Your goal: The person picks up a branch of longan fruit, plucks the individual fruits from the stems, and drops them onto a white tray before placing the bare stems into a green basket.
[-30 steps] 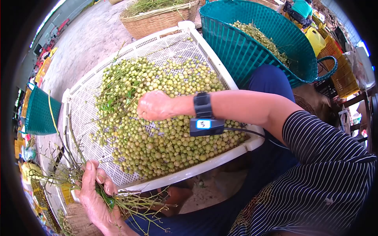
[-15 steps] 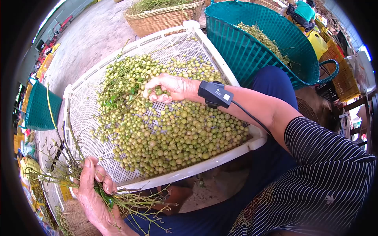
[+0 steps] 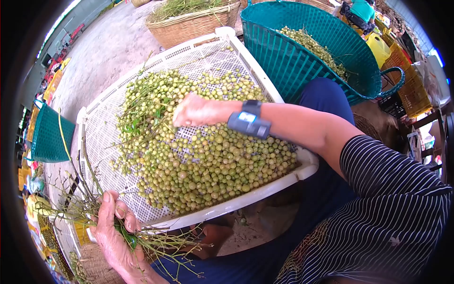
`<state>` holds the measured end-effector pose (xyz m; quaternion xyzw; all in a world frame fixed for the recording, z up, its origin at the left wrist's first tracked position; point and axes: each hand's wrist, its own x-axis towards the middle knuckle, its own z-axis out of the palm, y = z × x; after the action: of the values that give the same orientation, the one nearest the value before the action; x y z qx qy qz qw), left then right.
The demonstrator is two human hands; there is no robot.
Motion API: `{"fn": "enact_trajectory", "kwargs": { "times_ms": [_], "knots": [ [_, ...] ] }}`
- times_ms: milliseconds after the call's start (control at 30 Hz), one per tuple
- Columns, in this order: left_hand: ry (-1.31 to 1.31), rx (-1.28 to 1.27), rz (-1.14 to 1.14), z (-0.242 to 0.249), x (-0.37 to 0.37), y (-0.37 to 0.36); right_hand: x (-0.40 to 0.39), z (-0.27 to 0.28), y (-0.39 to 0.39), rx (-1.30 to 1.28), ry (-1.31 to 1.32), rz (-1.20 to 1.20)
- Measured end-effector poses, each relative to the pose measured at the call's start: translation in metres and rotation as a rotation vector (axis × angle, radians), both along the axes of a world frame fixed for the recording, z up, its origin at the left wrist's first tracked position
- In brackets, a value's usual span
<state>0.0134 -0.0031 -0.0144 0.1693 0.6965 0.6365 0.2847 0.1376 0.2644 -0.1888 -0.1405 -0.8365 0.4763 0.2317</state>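
Near left, the left hand (image 3: 111, 242) clasps stalks (image 3: 165, 244) in curled fingers; the right hand (image 3: 193, 111) bends over green fruit (image 3: 208, 175) in a mesh tray (image 3: 236, 205), its grip hidden; gentleness should limit bruising.

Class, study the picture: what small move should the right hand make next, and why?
Perhaps the right hand should reach slightly left for the stemmed fruit: it lies close by, mixed with leaves, while the left hand already holds twigs.

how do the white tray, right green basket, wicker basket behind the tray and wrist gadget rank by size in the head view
Largest to smallest:
white tray
right green basket
wicker basket behind the tray
wrist gadget
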Motion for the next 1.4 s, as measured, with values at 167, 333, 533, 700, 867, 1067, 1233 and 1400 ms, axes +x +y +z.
{"fn": "enact_trajectory", "kwargs": {
  "times_ms": [167, 333, 533, 700, 867, 1067, 1233, 1400],
  "knots": [
    [-0.026, 0.003, -0.043, 0.003, 0.002, -0.002, 0.075, 0.095, -0.025, -1.256, 0.226, 0.153],
    [0.034, -0.022, -0.109, 0.001, 0.003, 0.004, 0.184, 0.167, -0.050, -0.733, 0.122, -0.224],
    [0.090, -0.031, -0.210, 0.004, 0.025, 0.016, 0.370, 0.187, -0.130, 0.049, -0.163, -0.767],
    [-0.038, -0.003, -0.351, -0.002, 0.049, 0.024, 0.444, 0.144, -0.175, 0.481, -0.936, -0.891],
    [-0.351, 0.159, -0.619, -0.018, 0.060, 0.035, 0.356, 0.160, -0.147, 0.491, -0.514, -1.010],
    [-0.367, 0.267, -0.661, -0.029, 0.072, 0.049, 0.156, 0.162, -0.154, 0.315, -0.274, -0.419],
    [-0.323, 0.279, -0.618, -0.057, 0.051, 0.053, 0.063, 0.121, -0.179, 0.013, 0.111, -0.239],
    [-0.368, 0.185, -0.569, -0.035, 0.055, 0.046, 0.028, 0.104, -0.162, 0.015, 0.217, -0.172]
  ]
}}
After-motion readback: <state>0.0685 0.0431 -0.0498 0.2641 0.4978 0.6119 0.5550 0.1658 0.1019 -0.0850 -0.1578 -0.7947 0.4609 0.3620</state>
